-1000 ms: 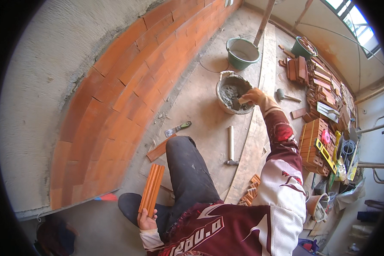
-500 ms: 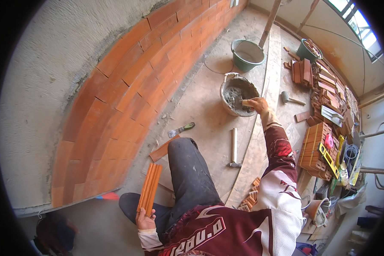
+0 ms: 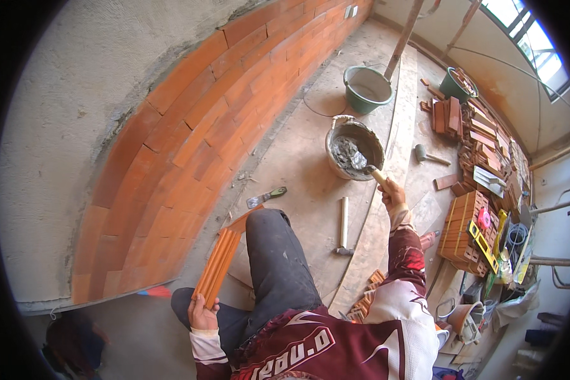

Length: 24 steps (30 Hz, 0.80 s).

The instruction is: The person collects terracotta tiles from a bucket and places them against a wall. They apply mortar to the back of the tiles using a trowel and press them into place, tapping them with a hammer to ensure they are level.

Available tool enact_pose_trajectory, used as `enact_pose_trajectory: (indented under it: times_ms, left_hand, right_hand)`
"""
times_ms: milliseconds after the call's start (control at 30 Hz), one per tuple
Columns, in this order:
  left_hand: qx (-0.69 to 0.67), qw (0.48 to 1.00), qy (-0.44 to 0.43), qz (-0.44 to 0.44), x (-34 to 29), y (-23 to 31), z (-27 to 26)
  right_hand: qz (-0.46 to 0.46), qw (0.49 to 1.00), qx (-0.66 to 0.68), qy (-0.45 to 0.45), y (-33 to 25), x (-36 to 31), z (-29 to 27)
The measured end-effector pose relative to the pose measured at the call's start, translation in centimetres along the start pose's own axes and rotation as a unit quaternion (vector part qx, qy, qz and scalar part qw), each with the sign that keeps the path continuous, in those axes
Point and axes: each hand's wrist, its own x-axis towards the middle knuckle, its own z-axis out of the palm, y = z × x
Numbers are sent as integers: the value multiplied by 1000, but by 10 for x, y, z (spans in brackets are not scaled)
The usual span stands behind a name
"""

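Observation:
My left hand (image 3: 203, 311) grips the lower end of a ridged orange clay brick (image 3: 219, 265), held tilted beside my knee. The fingers of my right hand (image 3: 394, 194) are wrapped round the wooden handle of a trowel (image 3: 379, 178). Its blade, partly coated with wet mortar, is over the grey mortar (image 3: 344, 149) in a dirty bucket (image 3: 329, 147). To the left rises a wall of orange bricks (image 3: 190, 152), with grey plaster above it.
A hammer (image 3: 344, 221) and a green-handled scraper (image 3: 267, 197) lie on the floor. Behind the mortar bucket stands a green bucket (image 3: 363, 101). Along the right are a mallet (image 3: 430, 156), stacked bricks (image 3: 460, 225) and a yellow level (image 3: 482, 246). Another person (image 3: 76, 342) is at lower left.
My right hand has drawn back from the bucket toward me, and the trowel blade now shows above the mortar. The left hand and brick have shifted slightly left, with the brick leaning more.

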Motion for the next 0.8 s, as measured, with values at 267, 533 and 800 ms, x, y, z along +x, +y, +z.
enact_pose_trajectory:
  times_ms: [267,533,800]
  left_hand:
    - [16,993,-114,33,64,15,106]
    - [36,983,-176,31,97,28,227]
    - [-34,977,-213,4,78,48,265]
  right_hand:
    - [0,993,87,-79,3,-59,26]
    - [-131,979,32,-156,3,-162,126]
    - [-491,831,-262,4,54,-177,202]
